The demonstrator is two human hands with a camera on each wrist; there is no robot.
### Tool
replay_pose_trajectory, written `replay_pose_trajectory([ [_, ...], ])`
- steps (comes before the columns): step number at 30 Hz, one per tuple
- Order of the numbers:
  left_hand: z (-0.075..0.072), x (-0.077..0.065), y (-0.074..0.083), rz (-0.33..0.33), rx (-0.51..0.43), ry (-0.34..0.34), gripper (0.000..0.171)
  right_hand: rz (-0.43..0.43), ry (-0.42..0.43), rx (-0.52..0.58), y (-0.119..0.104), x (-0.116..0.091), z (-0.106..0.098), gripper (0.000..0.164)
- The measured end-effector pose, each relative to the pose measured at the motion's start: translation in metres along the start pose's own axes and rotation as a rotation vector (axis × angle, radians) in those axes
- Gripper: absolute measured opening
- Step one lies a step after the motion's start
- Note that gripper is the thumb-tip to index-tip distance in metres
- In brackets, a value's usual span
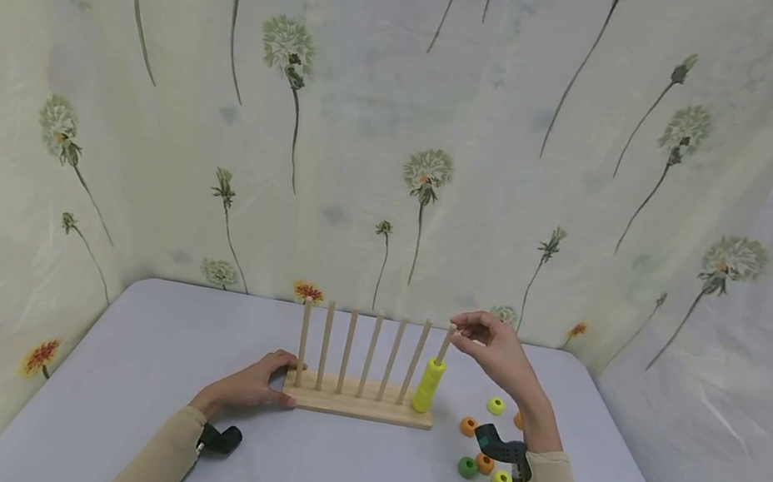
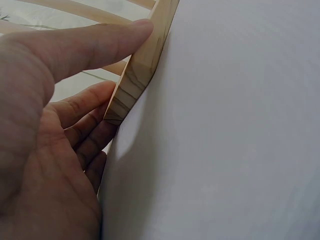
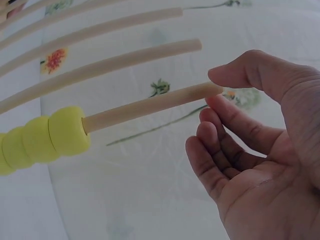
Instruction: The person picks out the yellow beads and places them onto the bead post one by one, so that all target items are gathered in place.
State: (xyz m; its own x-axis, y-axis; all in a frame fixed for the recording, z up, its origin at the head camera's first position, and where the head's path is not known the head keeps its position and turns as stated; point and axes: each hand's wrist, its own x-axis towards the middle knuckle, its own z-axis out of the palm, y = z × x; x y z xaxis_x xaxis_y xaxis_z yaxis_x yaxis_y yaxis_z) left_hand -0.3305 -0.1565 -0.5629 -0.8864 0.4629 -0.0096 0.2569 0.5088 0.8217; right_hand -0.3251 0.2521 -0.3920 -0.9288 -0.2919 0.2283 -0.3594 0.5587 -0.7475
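A wooden rack with a row of upright pegs stands on the table. My left hand grips its left end, thumb at the front edge and fingers behind; the left wrist view shows the thumb against the wood. Several yellow beads are stacked on the rightmost peg, whose upper part is bare. At that peg's top is my right hand, its thumb and index fingertips either side of the tip, the other fingers loosely bent. No bead shows in this hand.
Loose beads lie right of the rack, partly under the right forearm: a green bead, an orange bead, a yellow bead and others. The white table meets a flower-printed cloth behind.
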Motion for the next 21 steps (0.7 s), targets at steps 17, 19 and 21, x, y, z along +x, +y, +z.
replay_pose_trajectory([
  [17, 0.000, 0.000, 0.002, -0.003, -0.022, -0.005, 0.065, 0.017, 0.019, 0.001, 0.007, -0.010, -0.004, 0.037],
  [19, 0.000, 0.000, 0.001, -0.003, -0.018, -0.003, 0.065, 0.030, 0.025, -0.008, 0.010, -0.013, -0.005, 0.038],
  [21, 0.000, 0.000, 0.001, -0.007, -0.015, 0.000, 0.065, 0.034, 0.029, -0.020, 0.015, -0.015, -0.005, 0.037],
])
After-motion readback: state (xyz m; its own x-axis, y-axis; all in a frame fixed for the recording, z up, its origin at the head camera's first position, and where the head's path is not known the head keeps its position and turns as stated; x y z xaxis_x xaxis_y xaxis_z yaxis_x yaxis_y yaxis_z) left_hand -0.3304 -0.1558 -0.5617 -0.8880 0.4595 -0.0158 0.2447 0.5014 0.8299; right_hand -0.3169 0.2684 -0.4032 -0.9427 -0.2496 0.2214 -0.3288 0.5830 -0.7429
